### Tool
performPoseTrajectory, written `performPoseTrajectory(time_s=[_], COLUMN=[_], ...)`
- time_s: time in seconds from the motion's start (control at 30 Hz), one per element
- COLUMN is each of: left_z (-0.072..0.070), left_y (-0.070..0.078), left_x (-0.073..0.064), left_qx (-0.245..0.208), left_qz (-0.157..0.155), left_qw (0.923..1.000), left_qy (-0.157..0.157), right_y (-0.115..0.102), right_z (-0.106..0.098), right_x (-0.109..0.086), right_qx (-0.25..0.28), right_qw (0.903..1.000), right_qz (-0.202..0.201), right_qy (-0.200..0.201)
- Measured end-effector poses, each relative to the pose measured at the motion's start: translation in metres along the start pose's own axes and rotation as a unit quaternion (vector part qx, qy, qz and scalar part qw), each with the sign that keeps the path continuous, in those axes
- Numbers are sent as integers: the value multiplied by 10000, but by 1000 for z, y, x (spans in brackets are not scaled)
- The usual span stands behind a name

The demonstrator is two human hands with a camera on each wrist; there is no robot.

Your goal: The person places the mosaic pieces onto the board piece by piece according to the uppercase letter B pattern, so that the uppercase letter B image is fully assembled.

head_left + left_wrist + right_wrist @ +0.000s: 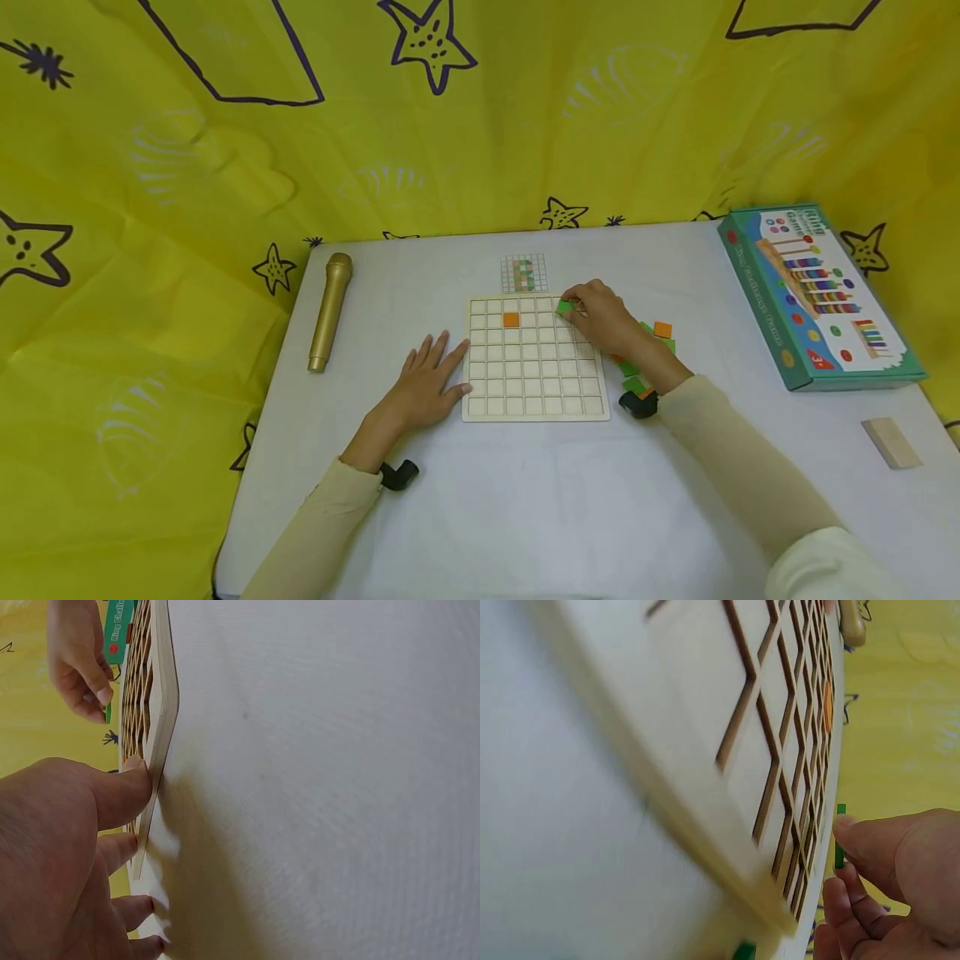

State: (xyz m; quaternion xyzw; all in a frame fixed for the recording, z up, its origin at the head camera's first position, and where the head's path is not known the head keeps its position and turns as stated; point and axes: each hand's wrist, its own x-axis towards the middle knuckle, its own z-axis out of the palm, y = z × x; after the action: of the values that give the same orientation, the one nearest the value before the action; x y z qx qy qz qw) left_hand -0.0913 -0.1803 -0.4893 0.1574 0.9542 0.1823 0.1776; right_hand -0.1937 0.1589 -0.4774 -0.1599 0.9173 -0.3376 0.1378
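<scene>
A pale wooden grid board [536, 387] lies on the white table, with one orange square tile [511, 320] in a cell of its second row. My right hand [602, 317] pinches a green square tile [841, 836] between thumb and fingertips, over the board's far right corner. At the board's left edge, my left hand [423, 388] rests with fingers spread, its thumb [124, 796] touching the rim. Behind the board lies a small pattern card [524, 273] with green and orange squares. Loose green and orange tiles [663, 330] lie right of the board, partly hidden by my right forearm.
A gold microphone-shaped object [330, 312] lies at the table's left. On the right are a green game box [825, 300] and a small wooden block [892, 443]. A yellow patterned curtain [480, 125] hangs behind the table.
</scene>
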Motion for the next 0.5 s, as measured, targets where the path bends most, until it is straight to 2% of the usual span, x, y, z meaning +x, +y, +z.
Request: performPoseTrajectory(time_s=[0.27,0.5], left_z=[-2,0], left_y=[-1,-2], left_x=[1,1], left_qx=[43,44], left_qz=[22,64], left_qw=[9999,9999], left_qy=[-116,-67], right_y=[-17,-20], right_z=[20,28], right_x=[10,15], right_qx=[-122,-133], right_qw=[9996,9997], right_qz=[-227,-169], right_qy=[-86,-113])
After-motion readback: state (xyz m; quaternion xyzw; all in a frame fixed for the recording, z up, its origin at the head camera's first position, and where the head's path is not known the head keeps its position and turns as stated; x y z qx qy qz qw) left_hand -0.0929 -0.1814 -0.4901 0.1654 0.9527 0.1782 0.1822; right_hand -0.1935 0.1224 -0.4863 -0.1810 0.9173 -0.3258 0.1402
